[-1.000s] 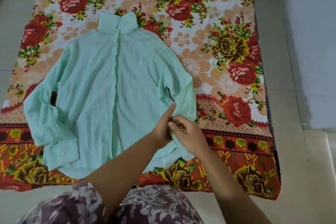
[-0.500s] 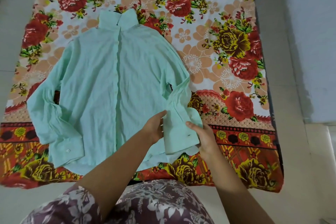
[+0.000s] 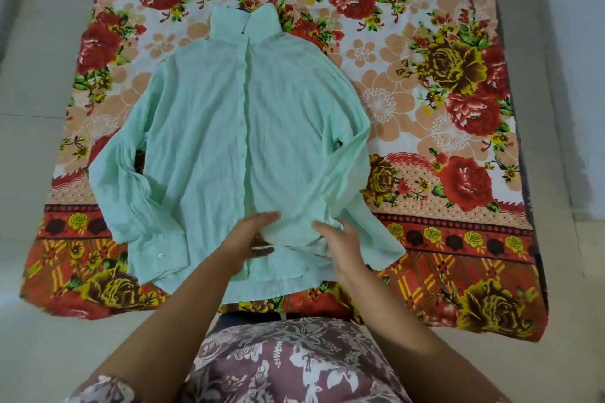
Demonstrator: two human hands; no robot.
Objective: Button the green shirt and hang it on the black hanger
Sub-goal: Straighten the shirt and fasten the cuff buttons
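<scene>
Where green shirt (image 3: 229, 141) lies, floral sheet (image 3: 425, 114), floor (image 3: 32, 82)

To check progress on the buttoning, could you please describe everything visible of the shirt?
The shirt is pale green, thin, crinkled cloth, lying front up on the floral sheet, collar farthest from the person. The placket looks closed. Both long sleeves lie bent alongside the body; one cuff shows a white button. The left hand and right hand touch its lower front.
</scene>
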